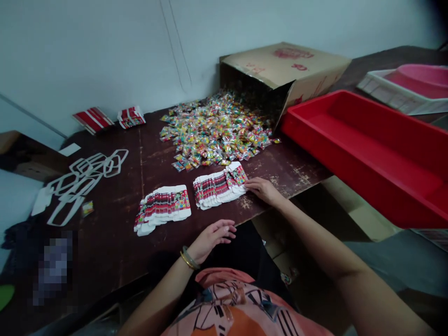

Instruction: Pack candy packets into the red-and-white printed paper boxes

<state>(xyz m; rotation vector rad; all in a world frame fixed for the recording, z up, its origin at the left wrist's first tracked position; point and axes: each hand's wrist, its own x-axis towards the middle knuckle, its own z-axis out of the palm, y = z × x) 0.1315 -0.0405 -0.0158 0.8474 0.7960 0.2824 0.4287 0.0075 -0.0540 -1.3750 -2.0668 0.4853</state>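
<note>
Two fanned stacks of flat printed cartons lie on the dark wooden table: a left stack and a right stack. My right hand rests on the table with its fingertips touching the right end of the right stack, fingers extended. My left hand hovers at the table's front edge, palm up, fingers loosely spread and holding nothing; bangles circle its wrist. Behind the stacks spreads a heap of small colourful candy packets, spilled from a tipped cardboard box.
A long red plastic tray sits to the right, with a pink basin in a white tray behind it. White card cut-out scraps lie at the left. More folded cartons sit by the wall.
</note>
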